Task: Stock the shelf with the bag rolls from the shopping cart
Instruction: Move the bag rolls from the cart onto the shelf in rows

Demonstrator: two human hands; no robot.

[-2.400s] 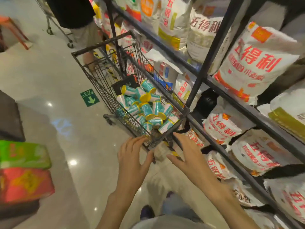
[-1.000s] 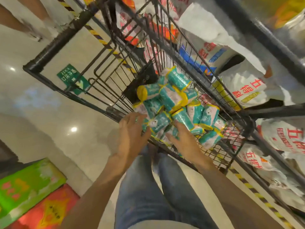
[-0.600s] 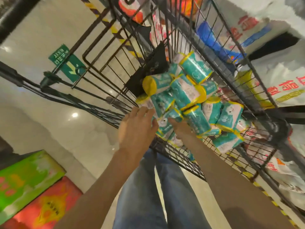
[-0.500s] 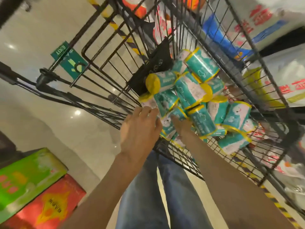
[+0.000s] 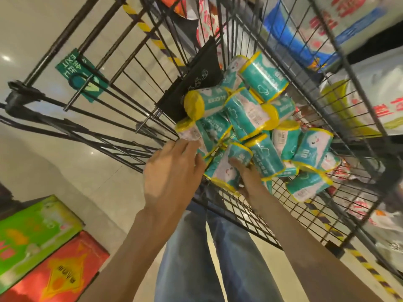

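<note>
Several teal bag rolls with yellow ends lie piled in the black wire shopping cart [image 5: 244, 216]. My right hand [image 5: 248, 182] is inside the cart and grips one bag roll [image 5: 229, 168] at the near side of the pile, its thumb across the roll's front. My left hand [image 5: 172, 173] reaches over the cart's near rim with fingers straight, the fingertips touching another roll [image 5: 192, 134] at the pile's left edge. A further roll [image 5: 263, 78] lies on top at the back.
A shelf with large white sacks [image 5: 370, 92] stands right of the cart. Green [image 5: 32, 232] and red [image 5: 56, 273] boxes sit at the lower left. A green exit sign [image 5: 76, 73] is on the glossy floor. A black pouch [image 5: 192, 83] leans inside the cart.
Both hands went from the cart's near rim into the cart. My right hand has closed round a roll and lifted it slightly; my left hand has slid up against the pile.
</note>
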